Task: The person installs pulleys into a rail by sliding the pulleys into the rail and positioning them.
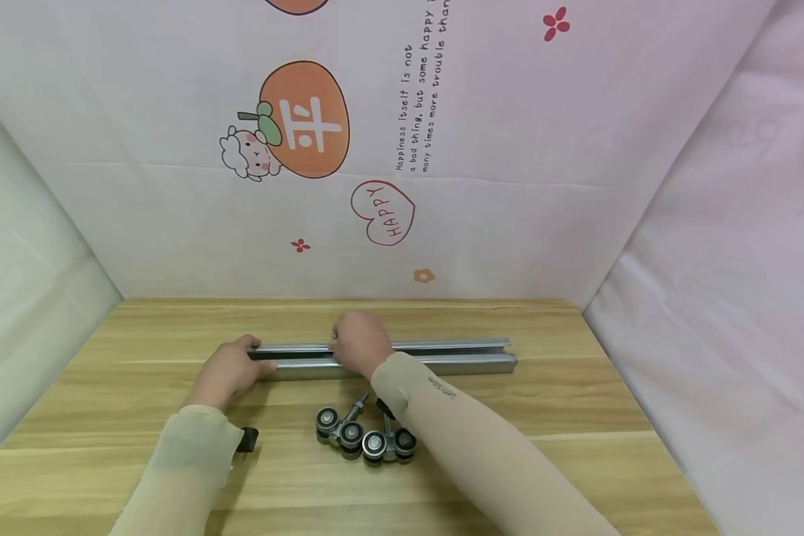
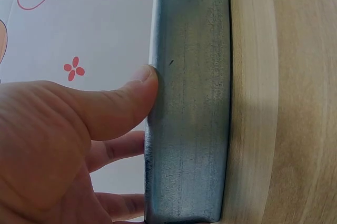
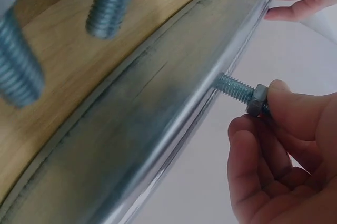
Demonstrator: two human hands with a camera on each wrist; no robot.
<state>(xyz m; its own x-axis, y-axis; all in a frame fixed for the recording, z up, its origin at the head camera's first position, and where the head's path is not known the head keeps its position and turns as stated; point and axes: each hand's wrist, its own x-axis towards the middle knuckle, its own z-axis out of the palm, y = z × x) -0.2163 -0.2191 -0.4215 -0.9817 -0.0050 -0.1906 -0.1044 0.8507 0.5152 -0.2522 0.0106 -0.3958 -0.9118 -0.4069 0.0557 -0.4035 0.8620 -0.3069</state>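
Nearest on the desk (image 1: pixel 549 476), just short of the rail, lie a left trolley (image 1: pixel 339 429) and a right trolley (image 1: pixel 389 445), wheels toward the person and stems leaning away; they look like dense, rigid metal, likely heavy for their bulk and inclined to roll, so they would be best taken by the body between the wheels or by the stem. Beyond them the metal rail (image 1: pixel 308 370) lies lengthwise across the desk with its slot facing up. It should be stiff, fairly weighty and not fragile, but its smooth walls could slip under the fingers and the bare lips of the slot may be sharp; holding it across both outer walls seems safer than by a lip. The left grip (image 1: pixel 230 372) does roughly that at the left end, spread to the rail's width, thumb on the near side and fingers on the far one. Near the rail's middle, the right grip (image 1: pixel 362 342) is closed to a narrow pinch at the nut (image 3: pixel 257 100) of a threaded bolt (image 3: pixel 235 88) standing out of the slot; whatever it joins inside is hidden. The nut's flats should give good purchase, the threads a rougher one. Farther back hangs the printed cloth (image 1: pixel 496 186).
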